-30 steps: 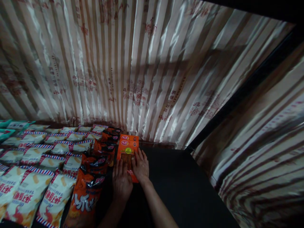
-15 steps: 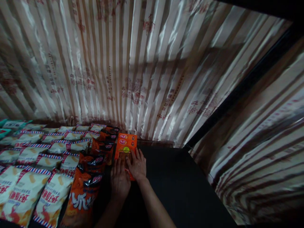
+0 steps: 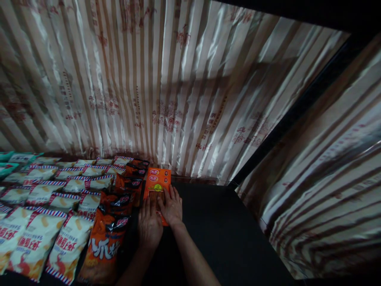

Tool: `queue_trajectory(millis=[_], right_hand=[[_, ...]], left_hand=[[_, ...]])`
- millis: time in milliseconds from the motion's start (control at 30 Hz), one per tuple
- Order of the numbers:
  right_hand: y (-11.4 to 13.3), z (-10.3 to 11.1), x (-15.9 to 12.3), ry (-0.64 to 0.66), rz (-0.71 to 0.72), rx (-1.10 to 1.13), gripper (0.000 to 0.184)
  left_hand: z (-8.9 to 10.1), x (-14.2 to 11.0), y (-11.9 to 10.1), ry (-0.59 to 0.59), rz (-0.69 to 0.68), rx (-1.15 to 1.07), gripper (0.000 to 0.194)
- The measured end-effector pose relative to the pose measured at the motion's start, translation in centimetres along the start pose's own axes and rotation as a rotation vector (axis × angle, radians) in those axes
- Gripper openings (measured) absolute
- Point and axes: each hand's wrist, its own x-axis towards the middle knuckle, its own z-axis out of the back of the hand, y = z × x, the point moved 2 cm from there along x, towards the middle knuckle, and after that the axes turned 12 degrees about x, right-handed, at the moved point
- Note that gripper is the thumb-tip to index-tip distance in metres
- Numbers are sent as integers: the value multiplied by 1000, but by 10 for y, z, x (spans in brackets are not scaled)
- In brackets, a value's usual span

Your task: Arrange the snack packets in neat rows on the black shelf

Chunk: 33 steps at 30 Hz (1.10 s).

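Observation:
Flat orange snack packets [image 3: 159, 175] with a yellow round label lie overlapping on the black shelf surface [image 3: 214, 230]. My left hand [image 3: 149, 223] rests flat over their lower left part, fingers stretched forward. From the right, my right hand [image 3: 172, 206] lies on the same packets, its fingers extended and slightly apart. The palms and fingers cover the packets' lower half. Just left of my left hand is a column of orange and black snack bags [image 3: 104, 244], the nearest one largest in view.
Rows of white snack bags with red-and-blue striped edges [image 3: 37, 242] fill the left side. Teal bags [image 3: 20, 157] sit at the far left. A striped, creased fabric curtain [image 3: 149, 79] hangs behind, and a dark bar [image 3: 282, 123] slants down at the right.
Both hands stay on the orange packets with hardly any movement. The view has shifted slightly; the bags at left appear a little further right.

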Motion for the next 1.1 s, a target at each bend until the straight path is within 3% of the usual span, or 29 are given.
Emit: queue_trajectory(millis=[233, 567, 833, 1100], right_hand=[[-1, 2, -1, -17, 6, 52, 51], [-5, 10, -5, -134, 69, 128, 49], [-1, 14, -59, -201, 86, 226, 43], [12, 19, -125, -211, 94, 306, 43]], left_hand=[[-3, -1, 1, -59, -9, -15, 37], [17, 3, -2, -92, -126, -6, 36], [39, -13, -6, 17, -101, -69, 38], [73, -62, -7, 168, -116, -161, 39]])
